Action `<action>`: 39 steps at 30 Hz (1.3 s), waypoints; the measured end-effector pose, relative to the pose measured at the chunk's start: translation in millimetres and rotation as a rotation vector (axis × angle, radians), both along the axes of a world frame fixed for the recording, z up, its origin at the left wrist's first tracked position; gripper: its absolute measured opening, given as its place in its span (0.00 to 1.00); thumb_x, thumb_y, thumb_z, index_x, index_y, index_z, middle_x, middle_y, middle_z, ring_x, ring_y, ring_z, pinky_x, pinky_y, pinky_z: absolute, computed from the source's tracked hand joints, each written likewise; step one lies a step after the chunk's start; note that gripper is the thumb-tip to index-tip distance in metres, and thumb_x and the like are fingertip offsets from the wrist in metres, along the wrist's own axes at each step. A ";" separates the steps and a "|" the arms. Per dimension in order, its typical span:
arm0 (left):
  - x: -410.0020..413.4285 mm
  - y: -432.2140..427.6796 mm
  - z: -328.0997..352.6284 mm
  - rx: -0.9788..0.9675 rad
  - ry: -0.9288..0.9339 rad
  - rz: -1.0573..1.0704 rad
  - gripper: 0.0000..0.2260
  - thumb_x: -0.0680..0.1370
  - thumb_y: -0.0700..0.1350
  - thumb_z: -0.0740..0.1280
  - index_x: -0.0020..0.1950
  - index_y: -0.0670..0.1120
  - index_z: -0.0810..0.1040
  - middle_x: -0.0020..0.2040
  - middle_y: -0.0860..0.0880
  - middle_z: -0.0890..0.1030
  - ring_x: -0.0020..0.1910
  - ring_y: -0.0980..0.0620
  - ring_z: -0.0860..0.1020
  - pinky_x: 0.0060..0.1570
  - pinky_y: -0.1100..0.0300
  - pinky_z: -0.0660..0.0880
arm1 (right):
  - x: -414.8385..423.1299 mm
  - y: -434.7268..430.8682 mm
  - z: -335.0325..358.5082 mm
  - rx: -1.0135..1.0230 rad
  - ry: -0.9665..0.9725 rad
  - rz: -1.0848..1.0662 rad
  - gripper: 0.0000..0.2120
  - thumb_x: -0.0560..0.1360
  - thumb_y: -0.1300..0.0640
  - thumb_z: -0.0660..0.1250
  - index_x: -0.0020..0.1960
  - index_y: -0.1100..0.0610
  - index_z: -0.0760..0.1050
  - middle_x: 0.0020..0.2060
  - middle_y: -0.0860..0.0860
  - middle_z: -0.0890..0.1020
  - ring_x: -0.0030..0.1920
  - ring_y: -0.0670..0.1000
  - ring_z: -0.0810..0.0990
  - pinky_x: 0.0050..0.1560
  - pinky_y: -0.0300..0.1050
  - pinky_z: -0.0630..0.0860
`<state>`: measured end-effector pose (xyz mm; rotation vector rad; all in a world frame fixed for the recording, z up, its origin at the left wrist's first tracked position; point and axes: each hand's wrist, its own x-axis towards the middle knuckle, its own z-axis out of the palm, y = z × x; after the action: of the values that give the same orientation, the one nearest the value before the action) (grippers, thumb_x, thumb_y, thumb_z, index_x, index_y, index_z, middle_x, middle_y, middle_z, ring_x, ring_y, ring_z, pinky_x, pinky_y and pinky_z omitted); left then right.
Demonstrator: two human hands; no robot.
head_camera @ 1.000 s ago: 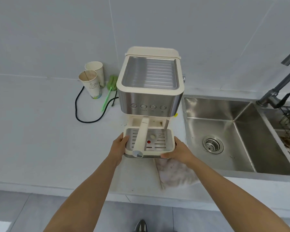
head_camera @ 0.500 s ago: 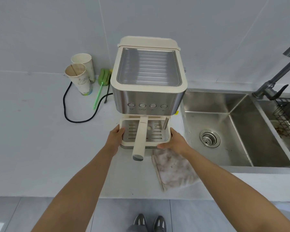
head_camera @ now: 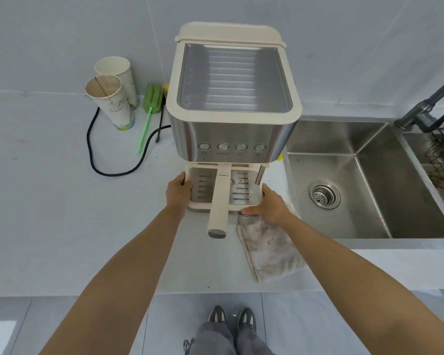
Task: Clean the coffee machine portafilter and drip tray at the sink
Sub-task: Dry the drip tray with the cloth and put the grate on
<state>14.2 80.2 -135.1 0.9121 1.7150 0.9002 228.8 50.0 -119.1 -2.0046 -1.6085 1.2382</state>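
Centre frame: left hand point(head_camera: 178, 193) and right hand point(head_camera: 270, 204) grip the drip tray point(head_camera: 239, 194), likely for removal; next, a level carry to the sink point(head_camera: 369, 190).

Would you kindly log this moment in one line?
left hand: grips cream drip tray | right hand: grips tray | cream-handled portafilter: in steel coffee machine

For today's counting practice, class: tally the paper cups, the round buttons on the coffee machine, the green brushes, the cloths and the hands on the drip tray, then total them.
Paper cups: 2
Round buttons: 4
Green brush: 1
Cloth: 1
Hands on the drip tray (left hand, right hand): 2
Total: 10
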 end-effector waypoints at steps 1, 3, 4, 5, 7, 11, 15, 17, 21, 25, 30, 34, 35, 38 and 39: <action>0.3 0.6 -0.5 0.006 0.006 0.003 0.09 0.77 0.36 0.56 0.48 0.37 0.76 0.42 0.41 0.76 0.41 0.48 0.70 0.42 0.55 0.68 | -0.7 0.5 0.0 -0.001 0.000 -0.008 0.30 0.63 0.55 0.77 0.60 0.59 0.67 0.55 0.54 0.78 0.54 0.54 0.75 0.48 0.43 0.71; 1.0 2.6 -0.9 0.025 0.024 0.004 0.08 0.77 0.37 0.57 0.46 0.40 0.75 0.43 0.43 0.77 0.41 0.47 0.72 0.43 0.56 0.69 | -1.5 2.0 0.6 0.001 0.016 -0.030 0.30 0.63 0.56 0.77 0.59 0.60 0.67 0.55 0.55 0.78 0.52 0.54 0.75 0.46 0.43 0.71; 1.4 4.0 -0.8 0.034 0.034 0.007 0.08 0.77 0.37 0.57 0.45 0.42 0.75 0.43 0.44 0.78 0.41 0.47 0.72 0.43 0.55 0.70 | -1.7 3.0 0.7 0.004 0.023 -0.038 0.29 0.63 0.56 0.77 0.59 0.60 0.67 0.55 0.55 0.78 0.52 0.55 0.75 0.45 0.43 0.71; 1.7 5.5 -0.9 0.040 0.043 0.009 0.08 0.77 0.37 0.57 0.45 0.43 0.75 0.43 0.44 0.78 0.42 0.47 0.73 0.44 0.55 0.71 | -1.4 3.9 0.7 0.008 0.029 -0.045 0.30 0.63 0.56 0.77 0.59 0.60 0.67 0.55 0.56 0.78 0.53 0.56 0.75 0.45 0.43 0.70; 1.4 8.5 -1.2 0.042 0.073 0.006 0.07 0.77 0.38 0.58 0.47 0.42 0.76 0.44 0.44 0.78 0.43 0.47 0.74 0.46 0.53 0.72 | -1.5 5.8 0.5 0.016 0.052 -0.060 0.31 0.63 0.57 0.77 0.61 0.59 0.67 0.56 0.55 0.78 0.55 0.56 0.75 0.47 0.43 0.71; -0.6 14.3 -2.6 0.047 0.091 -0.015 0.06 0.77 0.38 0.58 0.46 0.43 0.75 0.43 0.43 0.77 0.42 0.47 0.73 0.44 0.54 0.71 | -2.6 10.1 -0.1 0.005 0.063 -0.067 0.33 0.64 0.57 0.77 0.64 0.58 0.65 0.59 0.55 0.77 0.59 0.56 0.74 0.57 0.49 0.74; -0.5 17.7 -3.6 0.059 0.082 -0.014 0.07 0.76 0.37 0.59 0.47 0.39 0.76 0.42 0.43 0.77 0.41 0.47 0.72 0.43 0.55 0.69 | -1.3 17.8 -1.0 -0.028 0.038 -0.050 0.35 0.66 0.56 0.76 0.67 0.58 0.62 0.61 0.57 0.75 0.63 0.59 0.70 0.62 0.55 0.71; -0.7 17.7 -5.3 0.065 0.072 -0.014 0.07 0.76 0.37 0.59 0.48 0.38 0.76 0.42 0.43 0.77 0.41 0.48 0.71 0.43 0.56 0.69 | -0.7 20.1 -2.5 -0.039 0.028 -0.047 0.35 0.66 0.55 0.75 0.67 0.57 0.62 0.61 0.57 0.74 0.65 0.60 0.68 0.64 0.55 0.69; -1.5 18.4 -7.2 0.070 0.076 -0.022 0.08 0.77 0.37 0.59 0.48 0.36 0.76 0.42 0.43 0.77 0.41 0.48 0.72 0.43 0.55 0.69 | 1.3 20.5 -6.0 -0.032 -0.001 -0.033 0.35 0.66 0.54 0.75 0.68 0.56 0.61 0.60 0.57 0.74 0.65 0.59 0.66 0.64 0.54 0.69; -2.5 18.2 -6.5 0.072 0.091 -0.027 0.07 0.77 0.38 0.59 0.47 0.37 0.76 0.41 0.44 0.78 0.40 0.48 0.72 0.43 0.56 0.70 | 1.5 21.2 -8.5 -0.023 -0.030 -0.025 0.36 0.66 0.53 0.74 0.68 0.54 0.60 0.59 0.57 0.74 0.64 0.58 0.64 0.59 0.48 0.69; -6.7 18.5 -1.1 0.066 0.263 -0.142 0.08 0.77 0.41 0.59 0.47 0.40 0.76 0.42 0.45 0.78 0.41 0.47 0.73 0.44 0.56 0.70 | 0.6 20.7 -9.0 -0.033 -0.106 0.002 0.39 0.66 0.49 0.74 0.69 0.52 0.56 0.62 0.55 0.72 0.62 0.57 0.64 0.53 0.46 0.64; -6.6 17.1 10.4 0.000 0.433 -0.288 0.12 0.80 0.44 0.52 0.45 0.39 0.70 0.42 0.43 0.75 0.42 0.46 0.70 0.43 0.57 0.64 | -3.1 15.9 -1.2 -0.003 -0.237 0.008 0.42 0.67 0.45 0.73 0.70 0.59 0.55 0.65 0.54 0.69 0.65 0.59 0.63 0.62 0.54 0.67; -6.5 15.9 13.9 -0.015 0.444 -0.298 0.12 0.81 0.44 0.51 0.44 0.40 0.68 0.42 0.43 0.74 0.43 0.45 0.70 0.43 0.57 0.63 | -3.9 13.8 2.6 -0.003 -0.246 0.019 0.43 0.67 0.45 0.72 0.71 0.60 0.53 0.67 0.54 0.68 0.66 0.60 0.62 0.63 0.55 0.66; -8.6 10.6 21.1 -0.007 0.442 -0.288 0.10 0.81 0.44 0.49 0.45 0.44 0.67 0.40 0.46 0.72 0.45 0.46 0.68 0.45 0.57 0.61 | -0.5 7.7 11.6 0.014 -0.216 0.069 0.47 0.69 0.45 0.71 0.74 0.61 0.46 0.73 0.55 0.60 0.72 0.60 0.56 0.69 0.56 0.60; -9.3 7.5 25.2 -0.006 0.432 -0.295 0.09 0.81 0.44 0.50 0.46 0.46 0.68 0.39 0.48 0.73 0.47 0.46 0.69 0.46 0.57 0.61 | 1.7 5.0 15.9 0.019 -0.216 0.088 0.48 0.70 0.44 0.70 0.75 0.61 0.44 0.74 0.55 0.57 0.73 0.60 0.54 0.70 0.56 0.58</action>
<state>4.9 87.7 -109.9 1.3891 1.8695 0.5254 230.4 55.0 -103.2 -2.1381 -1.8177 1.0612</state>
